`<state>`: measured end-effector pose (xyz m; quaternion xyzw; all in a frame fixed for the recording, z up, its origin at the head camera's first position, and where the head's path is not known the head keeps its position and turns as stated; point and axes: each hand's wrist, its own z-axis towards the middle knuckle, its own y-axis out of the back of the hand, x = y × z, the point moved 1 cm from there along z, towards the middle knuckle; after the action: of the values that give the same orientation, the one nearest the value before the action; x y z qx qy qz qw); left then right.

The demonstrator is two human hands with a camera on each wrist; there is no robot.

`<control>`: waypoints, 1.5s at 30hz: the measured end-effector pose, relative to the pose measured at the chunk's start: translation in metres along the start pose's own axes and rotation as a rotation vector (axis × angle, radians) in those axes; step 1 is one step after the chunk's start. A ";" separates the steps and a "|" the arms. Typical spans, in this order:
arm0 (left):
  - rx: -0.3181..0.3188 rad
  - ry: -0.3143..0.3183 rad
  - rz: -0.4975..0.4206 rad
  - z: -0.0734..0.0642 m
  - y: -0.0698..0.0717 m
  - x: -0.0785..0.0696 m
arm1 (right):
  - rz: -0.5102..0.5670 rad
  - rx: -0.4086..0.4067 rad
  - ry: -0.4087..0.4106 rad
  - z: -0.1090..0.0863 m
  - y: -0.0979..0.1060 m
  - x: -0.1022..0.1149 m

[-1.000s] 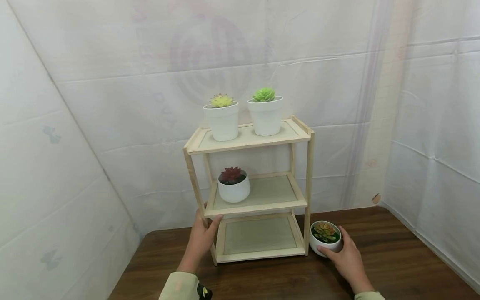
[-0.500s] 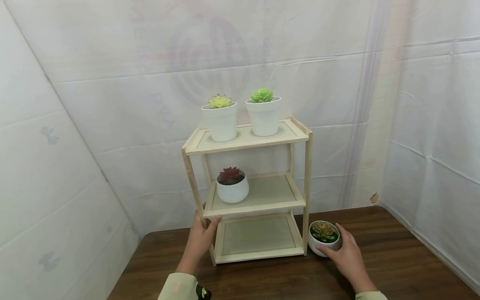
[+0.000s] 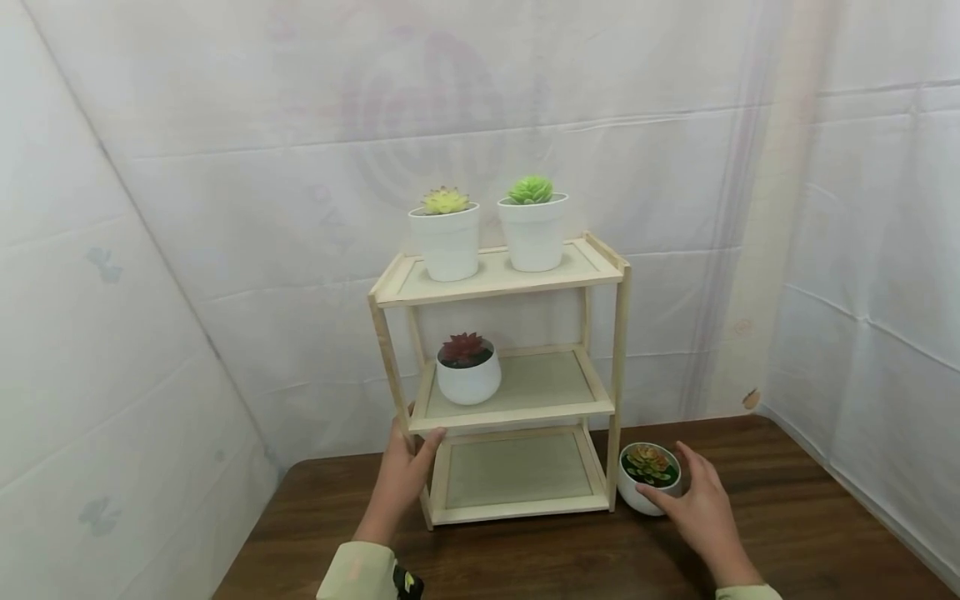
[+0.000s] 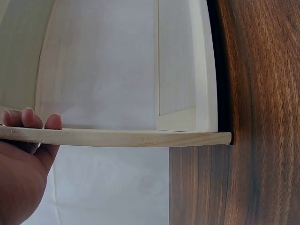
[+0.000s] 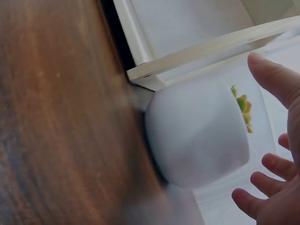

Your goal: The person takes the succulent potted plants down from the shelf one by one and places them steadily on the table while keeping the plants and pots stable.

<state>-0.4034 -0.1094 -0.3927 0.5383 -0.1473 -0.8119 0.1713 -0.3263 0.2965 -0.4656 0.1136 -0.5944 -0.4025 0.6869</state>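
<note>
A three-tier wooden shelf [image 3: 517,419] stands on the brown table. My left hand [image 3: 401,479] grips its left front post just under the middle tier; in the left wrist view, fingertips [image 4: 55,122] curl over that post [image 4: 117,137]. To the right of the shelf, a round white pot [image 3: 638,500] holds an orange-green succulent [image 3: 650,463] and sits upright on the table, close to the right post. My right hand [image 3: 702,511] is beside this pot, thumb and fingers spread. In the right wrist view, a gap separates the fingers [image 5: 276,166] from the white pot [image 5: 197,136].
On the top tier stand two tapered white pots, one with a yellow succulent [image 3: 445,201] and one with a green succulent [image 3: 531,190]. A round white pot [image 3: 470,386] with a dark red succulent occupies the middle tier's left side. Pale fabric walls [image 3: 300,208] enclose the table [image 3: 322,500].
My right hand has loosened from the round pot, its fingers spreading away to the right. The pot stays beside the shelf, and my left hand keeps its grip.
</note>
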 end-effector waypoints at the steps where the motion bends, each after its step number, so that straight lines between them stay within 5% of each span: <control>1: 0.002 -0.005 -0.002 0.000 0.000 0.000 | 0.000 -0.001 0.005 0.000 0.001 0.001; 15: 0.007 -0.021 0.000 0.001 -0.001 0.001 | -0.003 -0.029 0.071 -0.004 0.016 0.024; 25: -0.010 -0.002 -0.005 -0.002 -0.005 0.000 | 0.009 0.048 0.011 -0.008 0.025 0.031; 32: -0.034 -0.012 0.001 -0.002 -0.016 -0.007 | 0.018 -0.033 0.015 -0.013 0.037 0.033; 45: -0.032 0.003 0.012 -0.003 -0.020 -0.016 | 0.027 -0.059 0.045 -0.022 0.048 0.046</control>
<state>-0.3972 -0.0852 -0.3893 0.5356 -0.1371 -0.8124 0.1851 -0.2881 0.2890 -0.4077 0.0943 -0.5683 -0.4076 0.7085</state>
